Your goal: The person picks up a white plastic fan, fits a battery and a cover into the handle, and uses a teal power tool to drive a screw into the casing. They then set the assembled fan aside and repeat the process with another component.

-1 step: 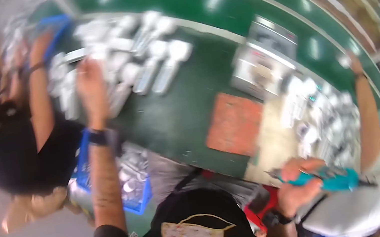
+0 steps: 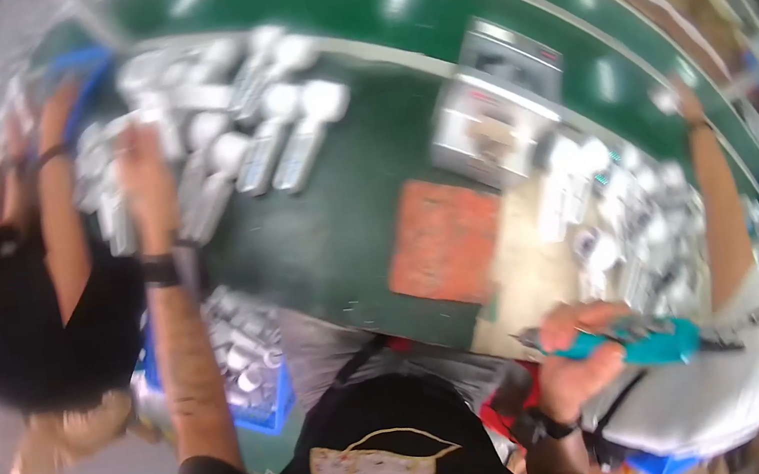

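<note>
My left hand (image 2: 148,181) stretches over a group of white handled parts with round heads (image 2: 280,102), toward the back left of the green table (image 2: 299,241). Its fingertips are among the parts and smeared by motion; whether they grip one is not visible. Near the front right, my right hand (image 2: 577,375) is closed around a teal electric screwdriver (image 2: 637,342). The tool lies nearly level, its thin tip pointing left, away from the person at the right. An orange-red square pad (image 2: 446,240) lies on the table between my hands.
A silver-grey box-like fixture (image 2: 496,120) stands behind the pad. More white parts (image 2: 646,220) are heaped at right. A blue crate (image 2: 274,413) with small parts sits below the table's left edge. Co-workers sit close at left (image 2: 48,316) and right (image 2: 700,384), arms extended.
The whole view has shifted slightly, so table things appear farther left. My left hand stays over the white parts, and my right hand still holds the screwdriver.
</note>
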A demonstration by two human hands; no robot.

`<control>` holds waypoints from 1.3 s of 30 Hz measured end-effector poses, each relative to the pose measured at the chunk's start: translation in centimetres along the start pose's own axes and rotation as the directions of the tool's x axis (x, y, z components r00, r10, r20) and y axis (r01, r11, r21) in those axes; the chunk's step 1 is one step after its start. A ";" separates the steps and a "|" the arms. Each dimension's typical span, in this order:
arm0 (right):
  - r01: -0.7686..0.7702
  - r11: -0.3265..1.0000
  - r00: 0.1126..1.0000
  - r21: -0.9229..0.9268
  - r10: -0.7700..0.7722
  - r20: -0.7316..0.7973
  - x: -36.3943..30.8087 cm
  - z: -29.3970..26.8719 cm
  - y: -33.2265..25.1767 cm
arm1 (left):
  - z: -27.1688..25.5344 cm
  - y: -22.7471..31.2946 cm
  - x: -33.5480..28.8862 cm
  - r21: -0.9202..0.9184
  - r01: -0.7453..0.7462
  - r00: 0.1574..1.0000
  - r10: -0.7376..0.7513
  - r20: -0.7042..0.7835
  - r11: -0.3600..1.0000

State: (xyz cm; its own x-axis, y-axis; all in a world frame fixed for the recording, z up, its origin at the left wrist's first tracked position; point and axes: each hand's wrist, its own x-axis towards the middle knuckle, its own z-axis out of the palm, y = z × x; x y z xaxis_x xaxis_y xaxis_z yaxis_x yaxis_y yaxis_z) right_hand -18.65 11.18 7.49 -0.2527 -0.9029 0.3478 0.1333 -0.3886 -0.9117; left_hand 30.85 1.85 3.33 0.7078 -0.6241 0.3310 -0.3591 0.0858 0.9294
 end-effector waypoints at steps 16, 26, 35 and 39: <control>-0.114 0.993 0.983 0.038 0.107 0.151 -2.1 -2.9 -1.9 | 33.7 13.5 -26.1 -0.186 -0.795 0.168 0.505 0.847 0.577; -0.137 0.988 0.984 0.067 0.128 0.128 -2.3 -5.2 -1.7 | 29.6 17.3 -26.9 0.006 -0.715 0.379 0.380 0.844 0.699; -0.200 0.975 0.978 0.094 0.194 0.072 -0.9 -3.8 -0.1 | 18.8 13.7 -23.9 -0.241 -0.689 0.225 0.518 0.825 0.684; -0.180 0.981 0.978 0.070 0.171 0.118 1.0 -2.1 0.7 | 17.9 12.1 -24.2 -0.268 -0.646 0.306 0.564 0.767 0.715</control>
State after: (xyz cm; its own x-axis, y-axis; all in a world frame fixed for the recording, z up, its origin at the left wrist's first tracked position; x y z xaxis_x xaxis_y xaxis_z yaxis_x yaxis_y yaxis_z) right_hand -20.80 10.38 6.73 -0.1110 -0.9713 0.2106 0.2432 -0.2320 -0.9418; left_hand -1.54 4.06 3.64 -0.4522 -0.7381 0.5007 -0.5511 0.6726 0.4938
